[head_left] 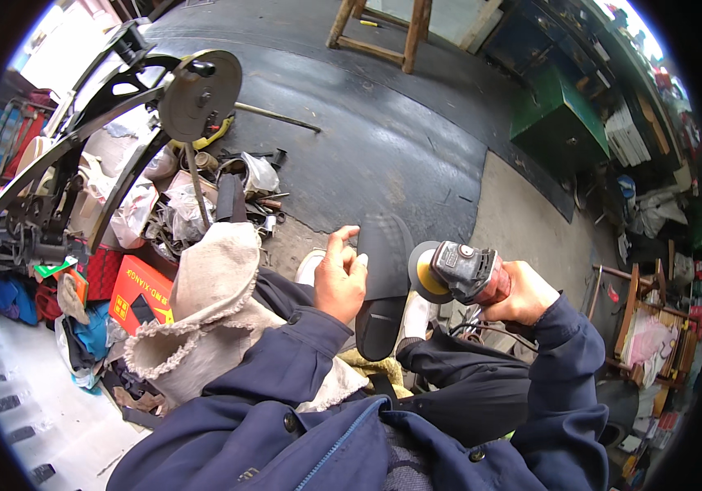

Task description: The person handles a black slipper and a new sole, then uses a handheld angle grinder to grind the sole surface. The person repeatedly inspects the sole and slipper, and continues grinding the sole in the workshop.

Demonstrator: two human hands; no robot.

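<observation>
Near the centre, my left hand (339,286) grips a long black sole (384,258) by its left edge, with the index finger raised along it. My right hand (519,295) is wrapped round the red-and-black body of an angle grinder (470,270), whose round yellow-backed disc (428,274) faces the sole's right edge; I cannot tell whether they touch. Pale frayed canvas (220,270) lies over my left leg. Below the sole and grinder, parts of white shoes (416,319) show.
At left stand a black hand-cranked machine (200,94), heaped scraps, bags and an orange box (138,299). A wooden stool (375,47) is at the back on dark matting (326,180). A green box (560,123), cluttered shelves and a wooden rack (637,319) line the right.
</observation>
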